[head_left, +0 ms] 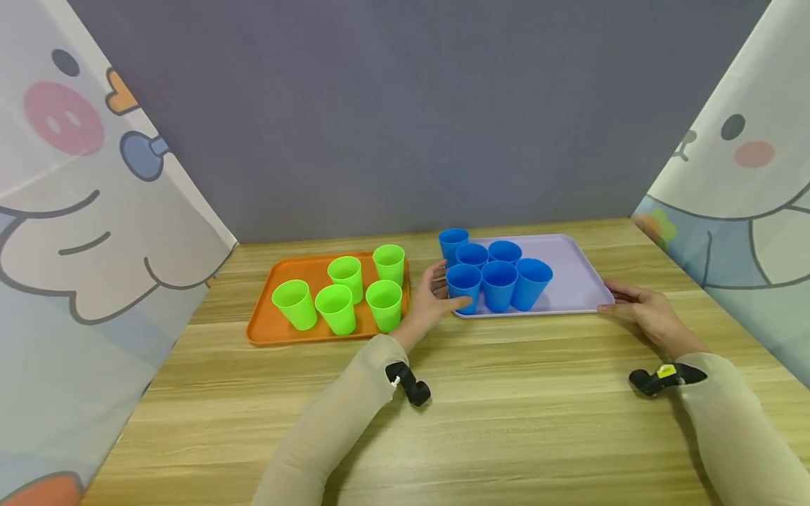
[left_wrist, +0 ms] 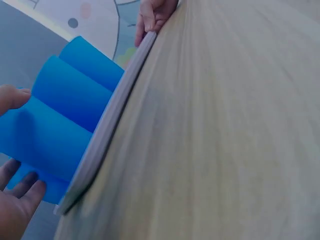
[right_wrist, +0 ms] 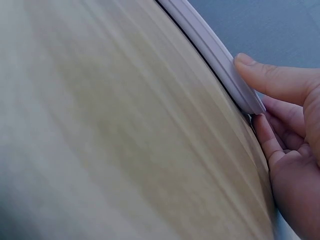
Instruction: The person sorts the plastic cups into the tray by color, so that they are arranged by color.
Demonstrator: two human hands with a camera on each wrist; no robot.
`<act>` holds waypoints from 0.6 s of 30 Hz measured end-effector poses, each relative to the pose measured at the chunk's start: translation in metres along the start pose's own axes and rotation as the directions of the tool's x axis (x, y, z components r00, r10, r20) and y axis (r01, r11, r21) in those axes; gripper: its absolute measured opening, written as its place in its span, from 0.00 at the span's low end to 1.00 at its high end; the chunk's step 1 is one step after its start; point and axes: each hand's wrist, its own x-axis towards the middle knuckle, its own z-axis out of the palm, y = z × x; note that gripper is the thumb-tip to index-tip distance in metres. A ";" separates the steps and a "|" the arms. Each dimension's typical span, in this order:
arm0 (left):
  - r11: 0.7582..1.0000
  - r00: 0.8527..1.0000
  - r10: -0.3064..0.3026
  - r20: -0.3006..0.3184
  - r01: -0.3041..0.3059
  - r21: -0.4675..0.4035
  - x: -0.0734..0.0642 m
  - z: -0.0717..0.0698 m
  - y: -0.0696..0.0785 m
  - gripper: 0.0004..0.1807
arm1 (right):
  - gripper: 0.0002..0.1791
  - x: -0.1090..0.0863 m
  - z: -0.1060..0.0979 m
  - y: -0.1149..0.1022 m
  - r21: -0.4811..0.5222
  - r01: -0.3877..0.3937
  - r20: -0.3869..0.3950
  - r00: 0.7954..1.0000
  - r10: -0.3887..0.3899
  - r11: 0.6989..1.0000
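Several blue cups stand bunched at the left side of a lilac tray [head_left: 572, 281] in the head view. Around the front-left blue cup [head_left: 464, 284] is my left hand [head_left: 433, 299], its thumb in front and its fingers spread along the left side. The left wrist view shows this thumb [left_wrist: 12, 98] and the fingertips close to the blue cups; firm contact cannot be made out. At the tray's front right corner, my right hand [head_left: 645, 313] grips the rim. Its thumb [right_wrist: 270, 77] lies on the rim, with the other fingers at the outside and underneath.
An orange tray [head_left: 304, 266] to the left carries several green cups [head_left: 294, 303], some leaning. Both trays lie on a wooden table [head_left: 506, 407]. A grey wall panel [head_left: 405, 119] rises behind, and printed curtains [head_left: 76, 211] flank the table.
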 end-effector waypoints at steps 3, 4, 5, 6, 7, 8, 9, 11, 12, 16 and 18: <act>1.000 0.999 0.029 -0.025 -0.029 0.009 -0.004 0.000 0.006 0.46 | 0.40 0.001 0.000 0.000 0.031 0.012 0.010 1.000 -0.013 0.999; 0.999 0.999 0.036 -0.030 -0.035 0.020 -0.006 0.001 0.009 0.47 | 0.37 0.000 -0.001 0.000 0.045 0.017 0.014 1.000 -0.017 0.999; 0.999 0.999 0.040 -0.034 -0.039 0.030 -0.008 0.001 0.011 0.47 | 0.34 0.000 -0.002 0.001 0.061 0.020 0.021 1.000 -0.021 0.998; 0.998 0.998 0.049 -0.036 -0.047 0.039 -0.010 0.002 0.014 0.48 | 0.32 -0.001 -0.003 0.001 0.071 0.023 0.026 0.999 -0.025 0.997; 0.997 0.998 0.056 -0.039 -0.054 0.051 -0.012 0.003 0.016 0.48 | 0.29 -0.001 -0.004 0.001 0.077 0.024 0.027 0.999 -0.027 0.997; 0.996 0.997 0.066 -0.043 -0.063 0.064 -0.014 0.003 0.018 0.48 | 0.28 -0.001 -0.005 0.002 0.075 0.025 0.029 0.999 -0.027 0.997; 0.995 0.996 0.079 -0.045 -0.076 0.069 -0.016 0.003 0.020 0.48 | 0.28 -0.001 -0.006 0.002 0.061 0.027 0.028 0.999 -0.029 0.998; 0.990 0.992 0.119 -0.035 -0.116 0.082 -0.021 0.001 0.024 0.47 | 0.30 -0.002 -0.009 0.003 -0.002 0.024 0.025 0.999 -0.024 1.000; 0.986 0.989 0.144 -0.025 -0.141 0.089 -0.025 -0.001 0.027 0.47 | 0.32 -0.003 -0.011 0.003 -0.049 0.015 0.024 1.000 -0.014 0.999; 0.956 0.965 0.259 0.045 -0.263 0.133 -0.043 -0.015 0.039 0.43 | 0.41 -0.005 -0.017 0.001 -0.181 -0.046 0.060 0.997 0.057 0.982; 0.937 0.950 0.303 0.080 -0.312 0.156 -0.055 -0.024 0.047 0.42 | 0.42 -0.007 -0.021 -0.002 -0.213 -0.060 0.104 0.991 0.084 0.975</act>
